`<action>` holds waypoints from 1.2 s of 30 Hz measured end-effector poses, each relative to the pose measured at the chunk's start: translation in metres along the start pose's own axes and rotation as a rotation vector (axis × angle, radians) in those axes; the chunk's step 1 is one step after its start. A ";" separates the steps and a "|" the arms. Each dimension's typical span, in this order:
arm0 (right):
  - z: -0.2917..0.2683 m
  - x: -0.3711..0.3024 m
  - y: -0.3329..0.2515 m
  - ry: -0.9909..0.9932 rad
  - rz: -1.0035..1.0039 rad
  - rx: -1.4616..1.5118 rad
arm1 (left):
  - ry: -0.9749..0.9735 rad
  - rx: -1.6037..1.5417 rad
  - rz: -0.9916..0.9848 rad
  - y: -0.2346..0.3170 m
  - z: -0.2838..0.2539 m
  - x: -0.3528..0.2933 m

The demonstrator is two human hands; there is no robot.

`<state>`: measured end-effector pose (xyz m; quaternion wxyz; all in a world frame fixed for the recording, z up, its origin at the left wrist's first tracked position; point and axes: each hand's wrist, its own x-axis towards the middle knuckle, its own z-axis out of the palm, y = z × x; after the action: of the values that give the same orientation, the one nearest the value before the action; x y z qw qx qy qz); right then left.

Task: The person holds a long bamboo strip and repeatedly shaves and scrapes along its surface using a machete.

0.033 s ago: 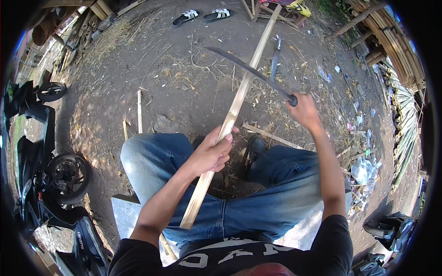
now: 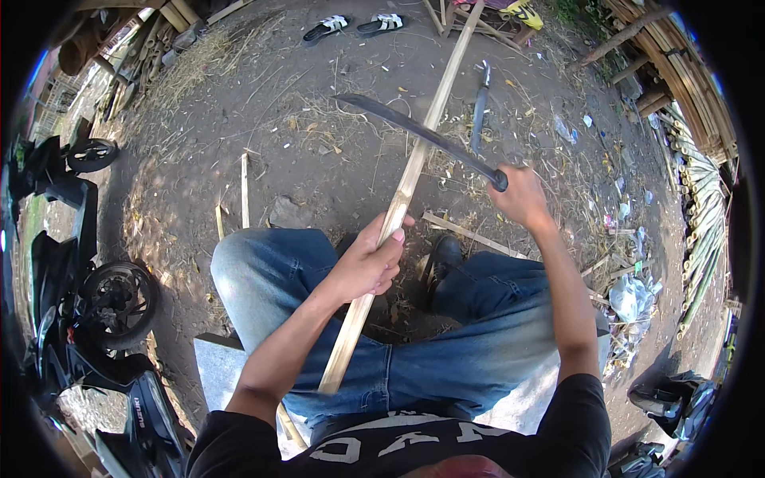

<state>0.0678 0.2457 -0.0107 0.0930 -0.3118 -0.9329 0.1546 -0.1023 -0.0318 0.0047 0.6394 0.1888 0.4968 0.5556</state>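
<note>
My left hand (image 2: 369, 265) is wrapped round a long pale bamboo strip (image 2: 414, 169), which slants from above my lap up to the far ground. In my right hand (image 2: 522, 197) is the dark handle of a machete (image 2: 386, 114), its long curved blade pointing left. The blade crosses the strip beyond my left hand and appears to touch it. Part of the handle is hidden inside my right fist. A second long knife (image 2: 479, 115) lies on the ground past the machete, right of the strip.
Black-and-white sandals (image 2: 380, 25) lie at the far side. A motorcycle (image 2: 96, 319) stands at the left. Bamboo poles (image 2: 705, 215) are piled at the right, near a plastic bag (image 2: 629, 296). A thin wood strip (image 2: 470, 233) lies beyond my knees.
The machete and my right hand have shifted a little left and towards me, so the blade crosses the bamboo strip slightly nearer. My left hand keeps its grip.
</note>
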 end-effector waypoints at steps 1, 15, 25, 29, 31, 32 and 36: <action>0.007 -0.005 -0.016 -0.047 -0.054 -0.006 | 0.005 0.023 0.039 -0.005 -0.003 0.002; 0.031 0.022 -0.050 -0.080 -0.093 -0.211 | 0.332 0.736 0.427 -0.049 -0.028 0.020; 0.051 0.003 -0.065 -0.135 -0.294 -0.167 | 0.411 0.708 0.449 -0.036 -0.023 0.020; 0.038 0.023 -0.056 -0.118 -0.149 -0.193 | 0.447 0.731 0.304 -0.028 -0.018 0.018; 0.034 0.033 -0.048 -0.097 -0.001 -0.179 | 0.482 0.753 0.338 -0.025 -0.019 0.015; 0.036 0.036 -0.044 -0.047 0.088 -0.159 | 0.485 0.750 0.341 -0.025 -0.018 0.014; 0.044 0.020 -0.042 -0.018 0.116 -0.089 | 0.510 0.745 0.338 -0.025 -0.016 0.015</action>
<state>0.0167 0.2158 -0.0359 0.0615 -0.3679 -0.9199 0.1211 -0.1043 -0.0309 -0.0289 0.2868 0.3407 0.7654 0.4645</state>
